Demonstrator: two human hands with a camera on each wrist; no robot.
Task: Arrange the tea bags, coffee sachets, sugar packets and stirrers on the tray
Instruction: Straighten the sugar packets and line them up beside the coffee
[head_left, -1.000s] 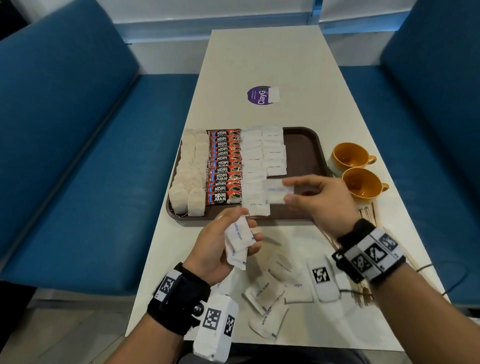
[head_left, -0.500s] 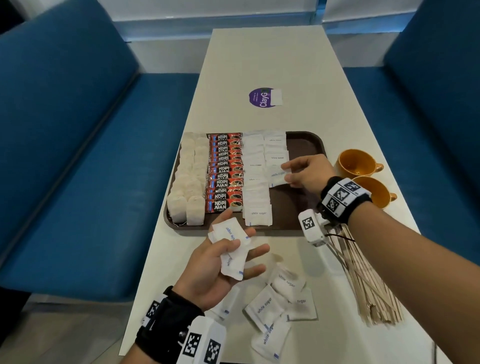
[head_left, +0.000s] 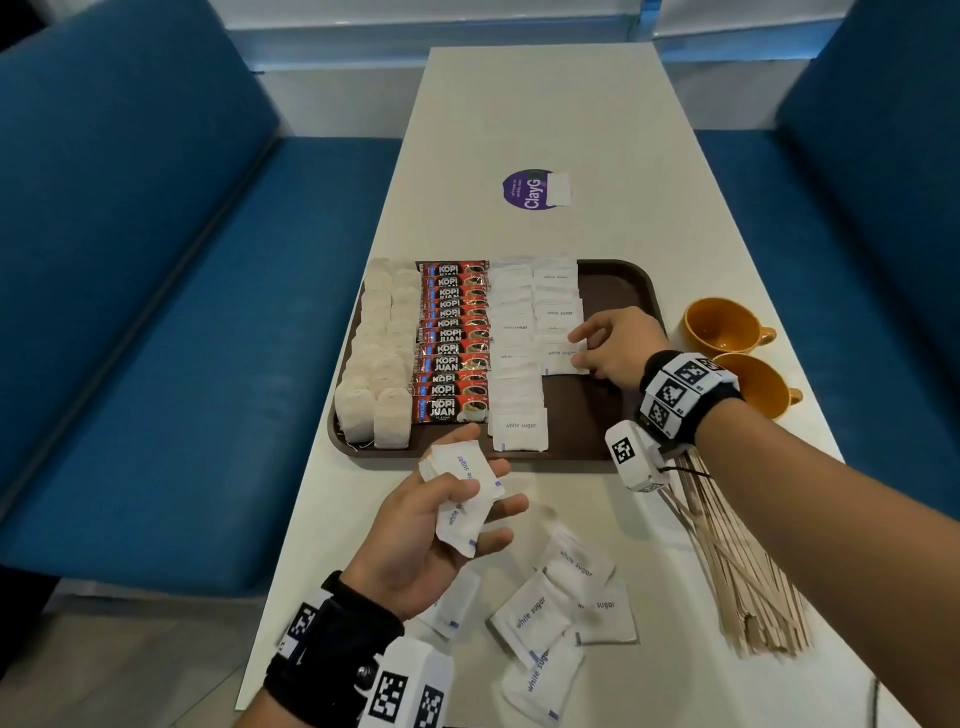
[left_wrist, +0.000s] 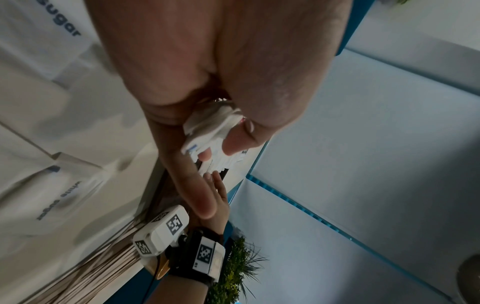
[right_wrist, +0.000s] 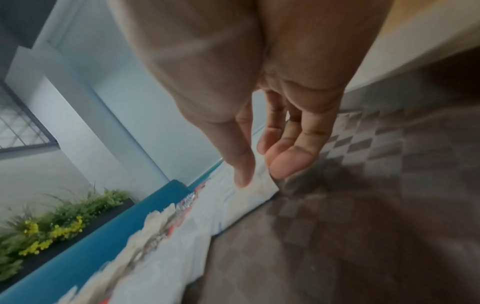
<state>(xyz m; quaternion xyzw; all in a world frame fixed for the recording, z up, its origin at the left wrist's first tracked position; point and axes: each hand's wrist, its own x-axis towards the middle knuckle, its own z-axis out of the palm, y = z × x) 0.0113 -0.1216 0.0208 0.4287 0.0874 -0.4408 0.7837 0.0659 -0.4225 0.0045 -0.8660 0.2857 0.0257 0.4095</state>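
A brown tray (head_left: 618, 291) holds two columns of tea bags (head_left: 379, 374), a column of red coffee sachets (head_left: 452, 343) and two columns of white sugar packets (head_left: 514, 364). My right hand (head_left: 587, 348) is over the tray, its fingers nearly straight and resting on the nearest packet (head_left: 563, 358) of the right sugar column, which lies flat. In the right wrist view the right hand (right_wrist: 262, 174) has thumb and fingertips at that packet's edge. Near the tray's front edge my left hand (head_left: 483, 467) holds a small stack of sugar packets (left_wrist: 207, 135). Wooden stirrers (head_left: 743, 571) lie on the table at the right.
Several loose sugar packets (head_left: 550, 613) lie on the table in front of me. Two orange cups (head_left: 722, 325) stand right of the tray. A purple sticker (head_left: 530, 189) is farther up the table. Blue benches flank the table on both sides.
My right hand carried one sugar packet from above the tray's front edge to the right sugar column and laid it flat. The left hand keeps its stack and has barely moved.
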